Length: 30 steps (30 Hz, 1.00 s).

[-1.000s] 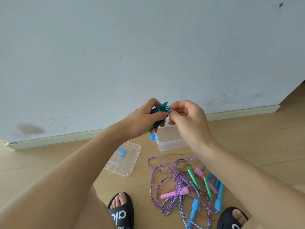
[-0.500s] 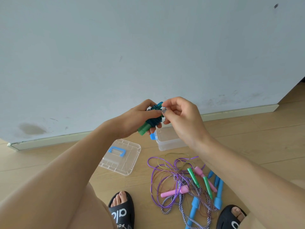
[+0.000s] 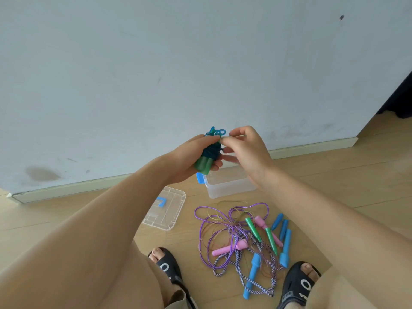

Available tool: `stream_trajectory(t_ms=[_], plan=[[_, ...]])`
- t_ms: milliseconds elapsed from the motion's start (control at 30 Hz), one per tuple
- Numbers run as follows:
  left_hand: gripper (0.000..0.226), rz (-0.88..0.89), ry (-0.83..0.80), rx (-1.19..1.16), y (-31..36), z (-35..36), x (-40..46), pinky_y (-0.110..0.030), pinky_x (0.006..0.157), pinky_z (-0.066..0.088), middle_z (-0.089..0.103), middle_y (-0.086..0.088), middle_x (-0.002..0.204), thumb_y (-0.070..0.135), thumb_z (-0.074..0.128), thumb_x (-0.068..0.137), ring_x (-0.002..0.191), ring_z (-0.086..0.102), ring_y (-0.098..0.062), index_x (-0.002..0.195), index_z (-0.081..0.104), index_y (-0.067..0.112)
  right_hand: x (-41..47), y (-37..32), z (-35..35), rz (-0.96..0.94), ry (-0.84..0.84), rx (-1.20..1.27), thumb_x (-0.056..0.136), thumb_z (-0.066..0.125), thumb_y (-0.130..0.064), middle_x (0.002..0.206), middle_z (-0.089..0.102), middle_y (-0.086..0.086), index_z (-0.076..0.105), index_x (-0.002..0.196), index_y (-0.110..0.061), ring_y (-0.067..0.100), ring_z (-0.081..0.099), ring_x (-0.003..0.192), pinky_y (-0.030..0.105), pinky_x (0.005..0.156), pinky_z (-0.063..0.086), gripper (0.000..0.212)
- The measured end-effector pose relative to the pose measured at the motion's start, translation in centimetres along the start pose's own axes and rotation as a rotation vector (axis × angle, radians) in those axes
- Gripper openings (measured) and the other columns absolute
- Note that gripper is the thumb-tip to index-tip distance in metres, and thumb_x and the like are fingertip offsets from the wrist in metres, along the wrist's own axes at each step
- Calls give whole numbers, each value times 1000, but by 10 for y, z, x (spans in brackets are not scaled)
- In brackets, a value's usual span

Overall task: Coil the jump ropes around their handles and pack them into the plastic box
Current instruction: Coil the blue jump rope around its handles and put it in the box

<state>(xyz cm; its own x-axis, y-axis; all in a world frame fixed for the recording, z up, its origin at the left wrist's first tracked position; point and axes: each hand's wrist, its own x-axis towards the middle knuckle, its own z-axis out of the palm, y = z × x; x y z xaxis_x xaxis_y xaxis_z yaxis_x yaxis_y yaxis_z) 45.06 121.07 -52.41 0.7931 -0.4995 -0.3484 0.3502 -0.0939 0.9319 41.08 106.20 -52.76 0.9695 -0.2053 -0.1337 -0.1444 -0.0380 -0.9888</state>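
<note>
Jump rope with green handles [image 3: 206, 157] is held up in front of the wall, above the far left corner of the plastic box [image 3: 229, 182]. Its two handles lie side by side, and teal cord is wound round their upper part, with a few loose loops standing out at the top.

From the head view, the left hand [image 3: 191, 157] comes in from the lower left with the forearm stretched out long. Its grip is clamped on the bundle: the thumb lies across the top of the coil and the fingers curl underneath, their tips showing on the right of the handles. The right hand [image 3: 245, 152] reaches in from the lower right, wrist bent. Its thumb and forefinger are pinched together on the cord at the top of the coil, just beside the left thumb, while the other fingers are loosely bent below.

The box stands open on the wooden floor [image 3: 334, 175], close to the skirting board. Its clear lid [image 3: 166, 210], with a blue handle, lies flat on the floor to the left and nearer. Nearer still, between the two feet in black sandals [image 3: 169, 268], lies a tangle of loose ropes [image 3: 240, 239]: purple and braided cords with pink, green and blue handles.
</note>
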Motion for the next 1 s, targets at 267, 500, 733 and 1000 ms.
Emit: stream_trajectory(t_ms=[267, 500, 733, 1000], plan=[[41, -101, 128, -229, 2, 2, 33, -43, 91, 55, 62, -18, 99, 38, 40, 103, 84, 70, -33, 119, 54, 4, 31, 12, -1, 379, -369, 143, 91, 67, -22, 101, 69, 7, 71, 111, -12, 29, 70, 106, 48, 97, 55, 23], [57, -182, 231, 261, 1, -32, 117, -38, 102, 46, 62, -4, 115, 56, 26, 99, 104, 58, -20, 122, 59, 16, 116, 42, 7, 335, -281, 89, 89, 71, -18, 91, 68, 7, 67, 111, -6, 27, 67, 90, 45, 91, 58, 25], [42, -409, 420, 761, -118, -71, 224, -41, 90, 42, 49, -18, 126, 36, 40, 98, 113, 51, -35, 125, 42, 3, 223, 162, 6, 438, -141, -664, 70, 76, -43, 69, 64, 2, 71, 89, -10, 19, 60, 65, 29, 64, 49, 38], [14, -295, 497, 817, -235, -97, 273, -37, 61, 37, 53, -15, 80, 21, 38, 97, 68, 43, -33, 90, 34, 10, 288, 315, 38, 578, -301, -916, 75, 74, -26, 67, 55, 0, 58, 84, -14, 18, 55, 57, 24, 52, 42, 22]])
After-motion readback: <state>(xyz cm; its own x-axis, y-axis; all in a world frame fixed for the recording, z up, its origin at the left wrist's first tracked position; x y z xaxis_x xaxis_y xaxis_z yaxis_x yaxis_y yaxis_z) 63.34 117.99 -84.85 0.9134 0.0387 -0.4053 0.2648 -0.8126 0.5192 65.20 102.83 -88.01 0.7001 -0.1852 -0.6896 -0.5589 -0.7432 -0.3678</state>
